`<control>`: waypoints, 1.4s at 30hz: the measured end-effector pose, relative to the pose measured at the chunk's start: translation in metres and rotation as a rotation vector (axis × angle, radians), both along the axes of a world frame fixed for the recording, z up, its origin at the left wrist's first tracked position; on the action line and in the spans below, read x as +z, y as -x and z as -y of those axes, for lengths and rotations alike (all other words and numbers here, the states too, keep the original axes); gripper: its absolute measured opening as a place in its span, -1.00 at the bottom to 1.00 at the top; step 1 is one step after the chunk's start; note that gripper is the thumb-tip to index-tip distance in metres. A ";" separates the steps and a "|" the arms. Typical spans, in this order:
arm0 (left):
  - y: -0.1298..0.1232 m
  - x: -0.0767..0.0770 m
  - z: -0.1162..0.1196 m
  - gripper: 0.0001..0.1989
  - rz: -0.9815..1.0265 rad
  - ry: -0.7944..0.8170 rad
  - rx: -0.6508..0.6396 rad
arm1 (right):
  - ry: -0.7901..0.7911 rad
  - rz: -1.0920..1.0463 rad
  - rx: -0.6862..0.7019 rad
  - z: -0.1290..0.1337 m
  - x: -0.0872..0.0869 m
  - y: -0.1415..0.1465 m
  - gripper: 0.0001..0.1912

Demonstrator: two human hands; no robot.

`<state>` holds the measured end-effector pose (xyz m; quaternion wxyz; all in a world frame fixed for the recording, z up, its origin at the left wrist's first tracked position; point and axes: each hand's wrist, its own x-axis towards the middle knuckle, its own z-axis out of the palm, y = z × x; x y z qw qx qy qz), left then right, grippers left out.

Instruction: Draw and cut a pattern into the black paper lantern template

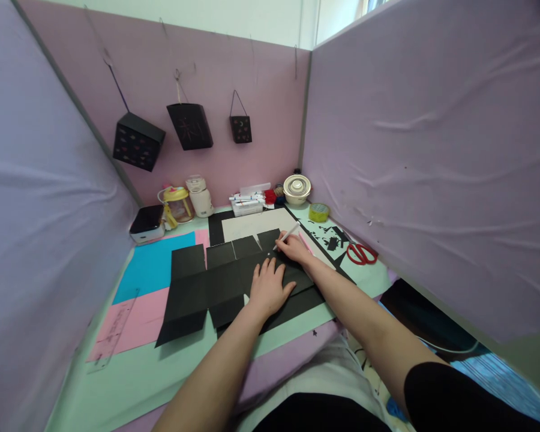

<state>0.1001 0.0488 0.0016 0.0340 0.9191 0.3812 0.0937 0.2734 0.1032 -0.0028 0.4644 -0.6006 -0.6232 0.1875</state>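
A large black sheet with cut flaps along its edges lies across the middle of the table. My left hand rests flat on it with the fingers spread. Just right of that, my right hand holds a white pen, its tip down near the sheet's upper right part. A tiny light mark shows on the black surface close to the pen tip. Under and behind the black sheet is a pale sheet on a darker one.
Red scissors, black scraps and yellow-green tape are at right. Blue paper, pink paper and a clear ruler lie left. A pen box stands behind; black boxes hang above.
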 end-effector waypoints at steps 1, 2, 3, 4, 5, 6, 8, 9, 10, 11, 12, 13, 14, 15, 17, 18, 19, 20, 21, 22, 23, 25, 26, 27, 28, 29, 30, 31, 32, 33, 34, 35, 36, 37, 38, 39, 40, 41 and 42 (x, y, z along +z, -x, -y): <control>0.000 0.000 0.000 -0.41 0.000 -0.001 -0.002 | 0.000 -0.002 0.001 0.000 0.000 0.000 -0.83; 0.000 -0.001 0.000 -0.41 0.000 -0.002 -0.003 | 0.000 -0.004 0.001 0.000 0.000 0.000 -0.83; 0.000 -0.001 0.000 -0.41 0.000 -0.002 -0.004 | 0.001 -0.006 0.002 0.000 0.000 0.000 -0.84; 0.000 -0.001 0.000 -0.41 -0.001 -0.002 -0.003 | 0.002 -0.009 0.003 0.000 0.000 0.000 -0.84; 0.000 -0.001 0.000 -0.41 -0.001 -0.001 -0.003 | 0.004 -0.012 0.005 0.000 0.000 0.000 -0.84; 0.000 -0.002 0.000 -0.41 -0.002 -0.002 -0.002 | 0.007 -0.015 0.009 -0.001 -0.001 -0.001 -0.84; 0.000 -0.002 0.000 -0.41 -0.003 -0.003 -0.003 | 0.015 -0.021 0.020 -0.001 -0.002 -0.002 -0.83; 0.000 -0.002 0.000 -0.41 -0.004 -0.005 -0.004 | 0.018 -0.023 0.025 -0.002 -0.002 -0.002 -0.83; 0.000 -0.002 0.000 -0.41 -0.004 -0.006 -0.003 | 0.022 -0.026 0.028 -0.002 -0.003 -0.002 -0.83; 0.000 -0.002 0.000 -0.41 -0.005 -0.008 -0.002 | 0.025 -0.027 0.030 -0.002 -0.003 -0.003 -0.83; 0.000 -0.002 0.000 -0.41 -0.006 -0.010 0.000 | 0.028 -0.029 0.031 -0.002 -0.003 -0.003 -0.83; 0.000 -0.002 -0.001 -0.41 -0.007 -0.012 0.001 | 0.030 -0.029 0.030 -0.002 -0.003 -0.003 -0.84; 0.000 -0.001 -0.001 -0.41 -0.007 -0.013 0.002 | 0.031 -0.030 0.028 -0.002 -0.003 -0.003 -0.84; 0.000 -0.001 -0.001 -0.41 -0.008 -0.015 0.002 | 0.031 -0.030 0.023 -0.002 -0.003 -0.003 -0.84; 0.000 -0.001 -0.001 -0.42 -0.007 -0.017 -0.001 | 0.029 -0.029 0.010 -0.001 -0.002 -0.002 -0.84; 0.000 -0.002 -0.001 -0.42 -0.006 -0.017 -0.001 | 0.028 -0.027 0.003 0.000 -0.001 -0.002 -0.83; -0.001 -0.002 -0.001 -0.42 -0.005 -0.018 -0.002 | 0.028 -0.025 -0.002 0.000 0.000 -0.001 -0.83; -0.001 -0.002 -0.001 -0.41 -0.004 -0.019 -0.002 | 0.029 -0.023 -0.004 0.001 0.001 -0.001 -0.83; -0.001 -0.003 -0.001 -0.41 -0.006 -0.018 -0.001 | 0.030 -0.021 -0.003 0.001 0.002 0.000 -0.83; -0.001 -0.003 -0.001 -0.41 -0.007 -0.018 -0.001 | 0.032 -0.019 -0.001 0.002 0.003 0.000 -0.83; -0.001 -0.004 -0.001 -0.41 -0.010 -0.018 0.000 | 0.033 -0.017 0.001 0.002 0.003 0.000 -0.83; -0.001 -0.004 -0.001 -0.41 -0.014 -0.018 0.003 | 0.033 -0.011 0.004 0.002 0.003 0.001 -0.83; -0.001 -0.005 -0.002 -0.41 -0.015 -0.019 0.004 | 0.032 -0.008 0.005 0.002 0.003 0.001 -0.83; -0.001 -0.005 -0.002 -0.41 -0.016 -0.020 0.004 | 0.030 -0.006 0.004 0.002 0.003 0.001 -0.83; -0.001 -0.005 -0.002 -0.40 -0.015 -0.021 0.004 | 0.028 -0.003 0.003 0.001 0.002 0.001 -0.83; -0.001 -0.005 -0.002 -0.40 -0.014 -0.021 0.003 | 0.026 0.000 0.003 0.001 0.002 0.000 -0.83; -0.001 -0.005 -0.002 -0.40 -0.012 -0.022 0.002 | 0.023 0.002 0.003 0.001 0.002 0.000 -0.83; -0.001 -0.006 -0.002 -0.41 -0.009 -0.024 0.001 | 0.020 0.003 0.004 0.001 0.001 0.000 -0.83; -0.001 -0.006 -0.002 -0.41 -0.007 -0.026 0.000 | 0.018 0.004 0.005 0.001 0.001 0.000 -0.84; -0.001 -0.006 -0.002 -0.41 -0.006 -0.028 -0.001 | 0.017 0.004 0.005 0.001 0.000 0.000 -0.84; -0.001 -0.006 -0.002 -0.41 -0.004 -0.030 -0.001 | 0.018 0.003 0.004 0.001 0.000 0.000 -0.84; -0.001 -0.006 -0.002 -0.41 -0.003 -0.032 -0.002 | 0.020 0.002 0.003 0.001 0.000 -0.001 -0.85; -0.001 -0.006 -0.003 -0.41 -0.002 -0.034 -0.002 | 0.023 0.000 0.001 0.001 0.000 -0.001 -0.85; -0.001 -0.006 -0.003 -0.41 0.000 -0.035 -0.002 | 0.025 -0.002 -0.001 0.001 -0.001 -0.001 -0.86; -0.001 -0.006 -0.003 -0.41 0.002 -0.036 -0.003 | 0.027 -0.004 -0.003 0.000 -0.001 -0.001 -0.86; -0.001 -0.006 -0.003 -0.41 0.003 -0.037 -0.004 | 0.029 -0.005 -0.005 0.000 -0.001 -0.001 -0.87; -0.001 -0.007 -0.003 -0.41 0.005 -0.038 -0.005 | 0.031 -0.006 -0.008 0.000 -0.002 -0.001 -0.88; -0.001 -0.007 -0.003 -0.41 0.006 -0.040 -0.005 | 0.032 -0.006 -0.011 0.000 -0.002 -0.002 -0.88; -0.001 -0.007 -0.002 -0.41 0.007 -0.042 -0.005 | 0.033 -0.006 -0.014 -0.001 -0.002 -0.002 -0.88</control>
